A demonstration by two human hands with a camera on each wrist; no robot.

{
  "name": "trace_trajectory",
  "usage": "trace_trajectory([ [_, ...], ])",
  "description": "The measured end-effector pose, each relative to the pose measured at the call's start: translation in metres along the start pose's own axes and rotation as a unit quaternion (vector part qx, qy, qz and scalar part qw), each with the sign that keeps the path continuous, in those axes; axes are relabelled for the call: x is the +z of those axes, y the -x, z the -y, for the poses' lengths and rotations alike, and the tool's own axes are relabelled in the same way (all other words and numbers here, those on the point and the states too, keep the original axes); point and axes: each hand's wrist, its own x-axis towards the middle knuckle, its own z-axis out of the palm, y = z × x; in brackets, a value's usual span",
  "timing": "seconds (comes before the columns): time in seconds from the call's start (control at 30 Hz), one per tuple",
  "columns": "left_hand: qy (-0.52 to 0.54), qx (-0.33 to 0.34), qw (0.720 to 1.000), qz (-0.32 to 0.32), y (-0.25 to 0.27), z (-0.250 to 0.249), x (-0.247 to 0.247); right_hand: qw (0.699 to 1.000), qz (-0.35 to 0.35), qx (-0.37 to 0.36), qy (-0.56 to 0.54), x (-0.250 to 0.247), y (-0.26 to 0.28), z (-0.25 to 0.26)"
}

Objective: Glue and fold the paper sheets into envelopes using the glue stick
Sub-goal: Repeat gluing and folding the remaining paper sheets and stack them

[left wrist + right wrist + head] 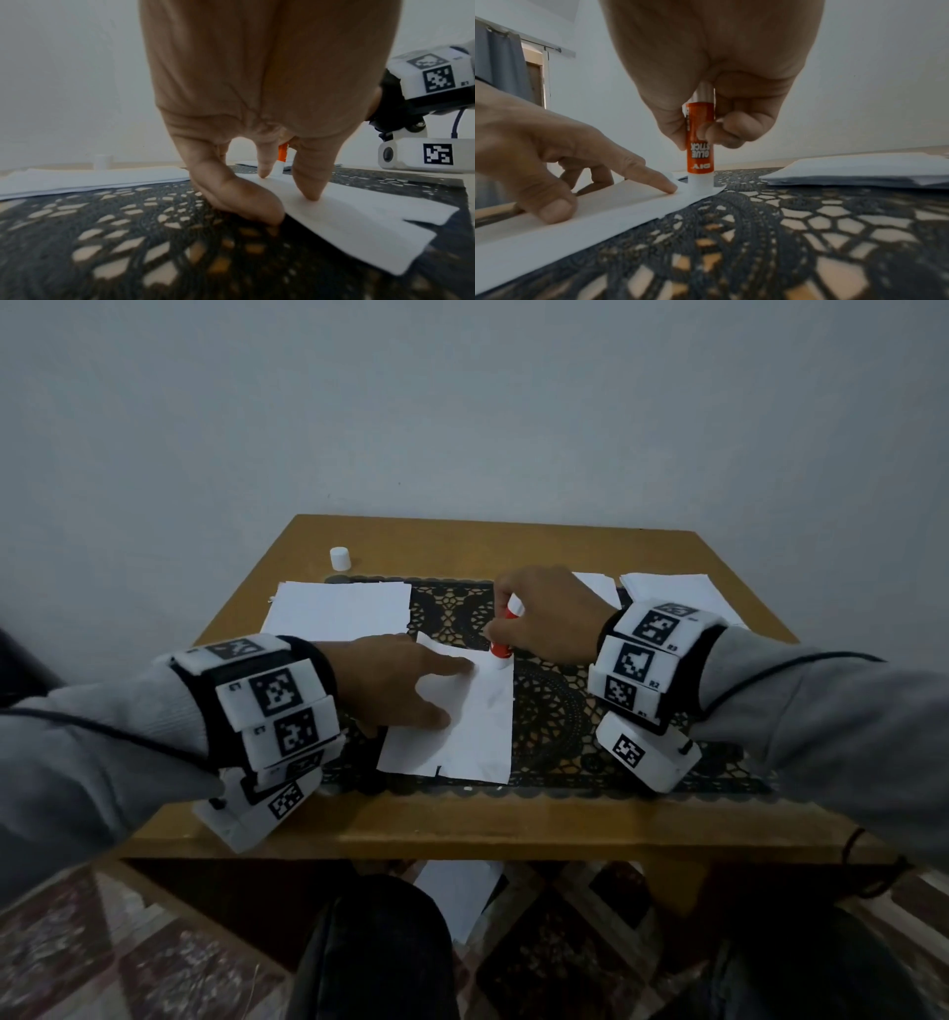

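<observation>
Plain pale grey-white wall (pixel 462 403). Small rectangular tan wooden table (pixel 513 829) set against it. Patterned red, white and dark floor carpet (pixel 128 942) below. Grey curtain (pixel 503 63) on metal rail (pixel 531 41), wooden frame beside. Dim light.

A wooden table (pixel 513 824) carries a black lace mat (pixel 554 711), paper stacks (pixel 336 611) and a white cap (pixel 340 558).

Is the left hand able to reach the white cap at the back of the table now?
Probably yes. The cap stands alone beyond the paper stack, nothing blocking it. But the left hand is pressing down the sheet being glued, so it must let go first.
</observation>
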Motion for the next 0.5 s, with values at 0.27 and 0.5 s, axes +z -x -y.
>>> trace_trajectory([
  [0.27,-0.027,0.008,0.999,0.018,-0.008,0.006,-0.001,1.0,0.021,-0.011,-0.002,-0.002,0.002,0.005],
  [0.5,-0.028,0.016,0.999,0.013,-0.008,0.005,-0.001,0.998,0.044,-0.037,-0.019,-0.001,0.02,0.014],
])
